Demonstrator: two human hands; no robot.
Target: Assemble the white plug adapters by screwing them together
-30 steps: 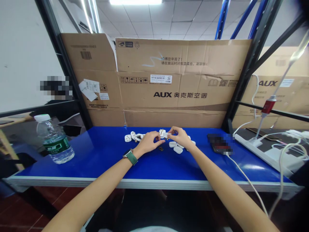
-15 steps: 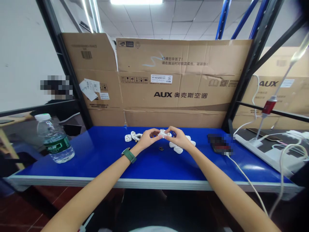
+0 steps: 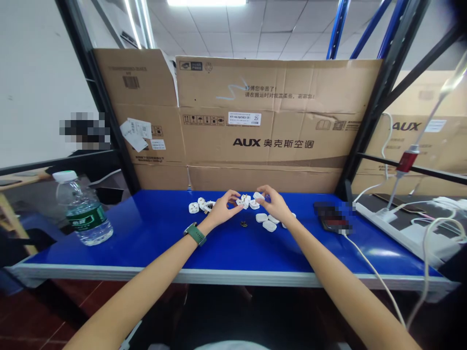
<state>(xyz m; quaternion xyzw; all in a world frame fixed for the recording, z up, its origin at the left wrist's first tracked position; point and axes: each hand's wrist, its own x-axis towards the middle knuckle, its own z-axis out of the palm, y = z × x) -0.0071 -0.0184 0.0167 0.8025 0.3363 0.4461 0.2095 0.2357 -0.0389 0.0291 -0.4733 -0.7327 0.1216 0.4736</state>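
Observation:
My left hand, wearing a green-strapped watch, has thumb and fingertips closed on a white plug piece. My right hand pinches a smooth white plug cover, a short way to the right. Between the hands lie more white plug parts. Several smooth white covers rest below my right hand, partly hidden by it. To the left of my left hand sit white plug parts with holes in their faces. A small heap of dark metal bits, perhaps screws, lies on the blue tabletop.
A water bottle stands at the left. On the right lie a phone with a white cable and a power strip. Cardboard walls the back. Another person is behind the frame at left.
My hands were together at a white plug piece. My right hand has drawn slightly right and up and now holds a white cover apart from my left hand, uncovering plug parts between them.

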